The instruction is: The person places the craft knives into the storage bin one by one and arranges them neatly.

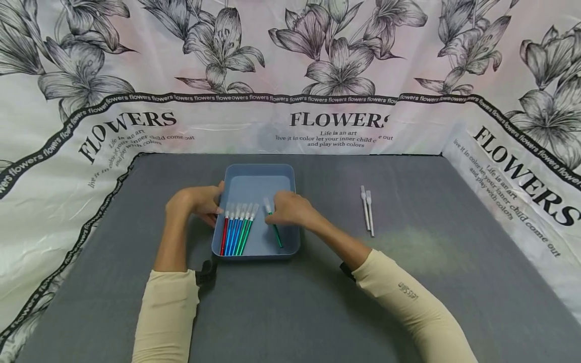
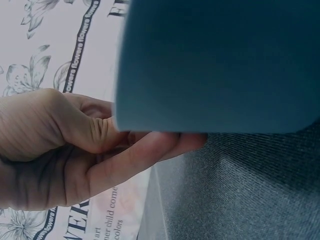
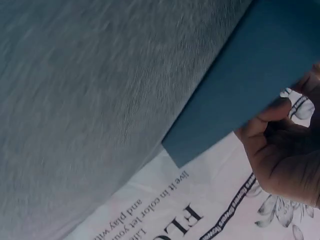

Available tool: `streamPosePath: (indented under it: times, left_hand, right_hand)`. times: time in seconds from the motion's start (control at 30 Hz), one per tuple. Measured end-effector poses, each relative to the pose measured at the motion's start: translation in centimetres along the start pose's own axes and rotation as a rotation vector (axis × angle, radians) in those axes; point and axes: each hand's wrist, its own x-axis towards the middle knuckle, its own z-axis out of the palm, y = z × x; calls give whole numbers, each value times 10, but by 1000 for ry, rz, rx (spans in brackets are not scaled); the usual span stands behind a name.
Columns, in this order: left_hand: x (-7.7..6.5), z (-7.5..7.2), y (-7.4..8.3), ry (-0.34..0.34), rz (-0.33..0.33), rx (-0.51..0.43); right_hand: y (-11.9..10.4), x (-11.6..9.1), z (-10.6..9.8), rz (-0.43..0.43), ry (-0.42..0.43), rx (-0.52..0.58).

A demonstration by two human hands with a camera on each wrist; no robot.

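A shallow blue-grey tray (image 1: 259, 182) lies on the table, its outer wall filling much of both wrist views. My left hand (image 1: 200, 201) grips the tray's left side; in the left wrist view the thumb (image 2: 102, 132) is at the wall and the fingers (image 2: 135, 160) reach beneath its bottom edge. Over the tray's right half, my right hand (image 1: 290, 207) pinches a slim green pen (image 1: 278, 237) with a clear cap, slanted. Several similar pens, one red pen (image 1: 224, 237), blue pens (image 1: 233, 237) and green pens (image 1: 245, 237), lie side by side at the tray's left, caps pointing away from me.
Two slim white pens (image 1: 368, 212) lie close together on the grey tabletop (image 1: 327, 292), right of the tray. A white sheet (image 1: 245, 128) printed with flowers and lettering rises behind the table and along its sides.
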Motion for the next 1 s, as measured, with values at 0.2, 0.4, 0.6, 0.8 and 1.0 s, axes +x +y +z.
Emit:
streamPosePath:
  times: [0.2,0.4,0.6,0.8,1.0]
  left_hand:
    - [1,0,-1,0,2,10]
    - [1,-1,-1,-6,5,-8]
    - [3,1,-2,-2,-6,-21]
    - [2,0,-2,-2,8,-8]
    - [1,-2,-2,-3,7,13]
  right_hand:
    - [-9,8,11,21,-44,-69]
    - [-18,14,20,15,-117,-71]
    - [-27,18,23,3,-152,-78]
    - [-29,19,26,-37,-118,-65]
    - [-30,18,26,-97,-136,-30]
